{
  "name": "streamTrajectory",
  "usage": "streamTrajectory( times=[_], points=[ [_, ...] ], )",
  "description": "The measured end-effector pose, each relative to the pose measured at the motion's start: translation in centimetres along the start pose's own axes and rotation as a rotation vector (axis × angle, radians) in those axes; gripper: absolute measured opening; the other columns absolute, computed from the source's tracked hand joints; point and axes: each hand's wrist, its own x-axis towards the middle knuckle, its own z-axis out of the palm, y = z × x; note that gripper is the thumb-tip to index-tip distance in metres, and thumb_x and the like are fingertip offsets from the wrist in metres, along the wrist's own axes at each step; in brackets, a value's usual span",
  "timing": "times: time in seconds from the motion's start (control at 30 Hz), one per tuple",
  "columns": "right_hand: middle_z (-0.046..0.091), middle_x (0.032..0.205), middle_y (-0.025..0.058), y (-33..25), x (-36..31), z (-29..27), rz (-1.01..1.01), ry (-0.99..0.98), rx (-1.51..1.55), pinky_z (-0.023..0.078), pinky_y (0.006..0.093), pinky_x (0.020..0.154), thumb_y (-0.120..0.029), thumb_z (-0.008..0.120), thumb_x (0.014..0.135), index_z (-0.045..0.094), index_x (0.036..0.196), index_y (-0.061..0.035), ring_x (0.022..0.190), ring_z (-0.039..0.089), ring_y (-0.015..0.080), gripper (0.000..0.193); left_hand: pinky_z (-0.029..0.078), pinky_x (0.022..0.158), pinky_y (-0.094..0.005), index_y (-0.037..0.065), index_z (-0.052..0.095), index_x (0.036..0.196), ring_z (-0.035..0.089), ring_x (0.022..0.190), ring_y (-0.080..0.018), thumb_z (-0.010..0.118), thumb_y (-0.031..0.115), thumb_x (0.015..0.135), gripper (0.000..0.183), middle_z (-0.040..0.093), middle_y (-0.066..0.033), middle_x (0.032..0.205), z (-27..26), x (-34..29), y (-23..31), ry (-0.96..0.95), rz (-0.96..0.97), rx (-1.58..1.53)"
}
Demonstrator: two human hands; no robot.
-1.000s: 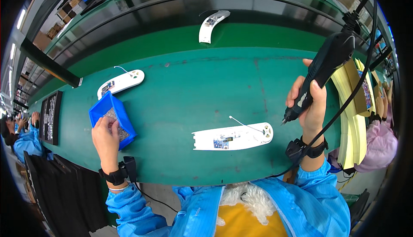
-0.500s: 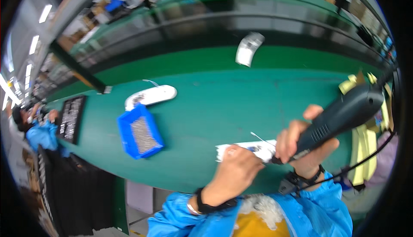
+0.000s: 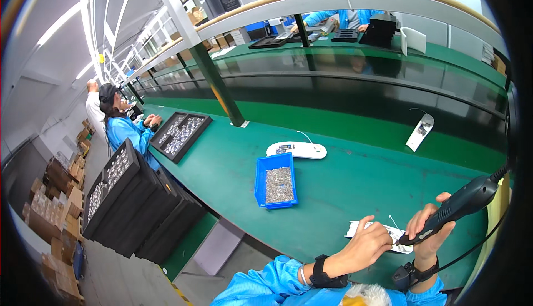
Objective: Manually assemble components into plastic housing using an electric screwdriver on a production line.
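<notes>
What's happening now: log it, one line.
right hand: black corded driver held | left hand: over white casing | blue bin: small parts inside

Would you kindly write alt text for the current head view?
A person's right hand holds a black corded tool at a white casing on a green workbench; the left hand is at the casing too. A blue bin of small grey parts stands farther left.
</notes>
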Motion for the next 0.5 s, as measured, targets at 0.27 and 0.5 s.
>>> streamTrajectory(
  times=[0.27, 0.5],
  points=[
    [0.042, 0.051, 0.002, -0.37, -0.43, 0.23, -0.044, 0.005, -0.01, 0.04, 0.0215, 0.035, -0.065, 0.04, 0.079, 0.027, 0.11, -0.007, 0.035, 0.044, 0.0119, 0.067, 0.025, 0.097, -0.0471, 0.009, 0.057, 0.077, 0.051, 0.082, -0.0171, 0.061, 0.013, 0.077, 0.005, 0.053, -0.0009, 0.076, 0.32, -0.15, 0.4, 0.043, 0.057, 0.026],
    [0.041, 0.054, 0.0016, 0.12, -0.3, 0.95, -0.035, 0.048, 0.045, 0.035, 0.0202, 0.034, -0.059, 0.043, 0.081, 0.027, 0.117, -0.0044, 0.036, 0.041, 0.0105, 0.067, 0.025, 0.097, -0.0487, 0.007, 0.055, 0.075, 0.05, 0.079, -0.0205, 0.062, 0.011, 0.074, 0.009, 0.048, -0.0036, 0.072, 0.55, -0.57, 0.3, 0.167, 0.063, 0.005]
  ],
)
